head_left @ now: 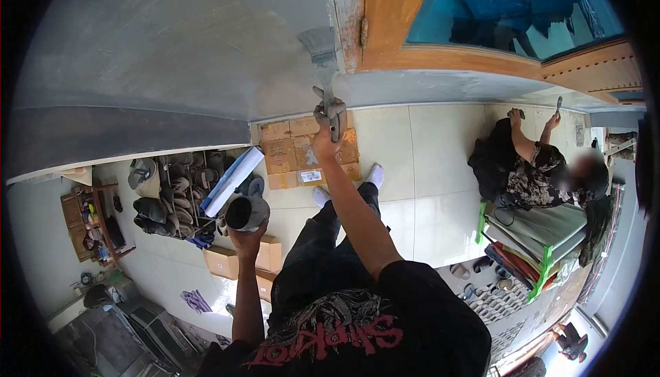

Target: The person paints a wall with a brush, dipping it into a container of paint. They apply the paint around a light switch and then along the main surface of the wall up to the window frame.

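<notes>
Head view: my right grip point(331, 116) clenches a brush point(323, 64) beside the wooden frame point(383, 33); left grip point(249, 235), farther off, clasps a cup point(256, 209) mouth-up, likely against spilling

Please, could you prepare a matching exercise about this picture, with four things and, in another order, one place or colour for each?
1. brush
2. cup
3. cardboard
4. pane

A. blue
B. in the left hand
C. on the floor
D. in the right hand

Right pairs: 1-D, 2-B, 3-C, 4-A.
</notes>
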`<move>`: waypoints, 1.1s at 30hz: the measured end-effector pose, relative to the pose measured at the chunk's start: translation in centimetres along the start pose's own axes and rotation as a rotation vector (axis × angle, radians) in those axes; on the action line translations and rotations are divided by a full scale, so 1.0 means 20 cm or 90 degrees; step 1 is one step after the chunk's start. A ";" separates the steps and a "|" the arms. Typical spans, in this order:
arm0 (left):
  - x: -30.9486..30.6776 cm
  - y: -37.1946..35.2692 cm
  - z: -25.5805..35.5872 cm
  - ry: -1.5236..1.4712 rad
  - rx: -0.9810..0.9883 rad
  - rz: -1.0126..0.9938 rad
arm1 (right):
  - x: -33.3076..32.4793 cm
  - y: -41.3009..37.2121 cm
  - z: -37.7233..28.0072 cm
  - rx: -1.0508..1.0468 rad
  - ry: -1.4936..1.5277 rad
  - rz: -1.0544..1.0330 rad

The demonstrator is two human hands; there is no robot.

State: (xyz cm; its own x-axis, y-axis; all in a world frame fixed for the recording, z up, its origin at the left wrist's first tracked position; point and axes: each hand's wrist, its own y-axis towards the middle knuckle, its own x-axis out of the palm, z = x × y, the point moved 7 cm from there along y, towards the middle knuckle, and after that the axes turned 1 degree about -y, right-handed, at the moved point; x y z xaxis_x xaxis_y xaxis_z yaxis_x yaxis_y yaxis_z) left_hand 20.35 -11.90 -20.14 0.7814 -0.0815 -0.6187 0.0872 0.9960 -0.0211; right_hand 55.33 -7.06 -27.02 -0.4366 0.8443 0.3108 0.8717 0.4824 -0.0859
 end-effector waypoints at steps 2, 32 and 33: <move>0.02 0.01 -0.05 -0.003 -0.002 -0.012 | -0.05 -0.01 0.24 -0.009 -0.005 0.030; 0.19 -0.12 0.13 -0.032 -0.004 -0.055 | -0.35 -0.18 0.35 0.123 -0.052 0.017; 0.19 -0.13 0.11 -0.028 -0.005 -0.059 | -0.36 -0.15 0.41 0.005 -0.258 0.016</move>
State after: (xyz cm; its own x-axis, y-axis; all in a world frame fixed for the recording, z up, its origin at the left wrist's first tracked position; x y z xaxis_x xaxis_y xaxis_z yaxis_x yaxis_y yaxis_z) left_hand 24.42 -14.81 -20.70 0.7964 -0.1746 -0.5790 0.1554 0.9844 -0.0831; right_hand 53.97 -12.66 -36.75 -0.4689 0.8786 -0.0903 0.8822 0.4608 -0.0971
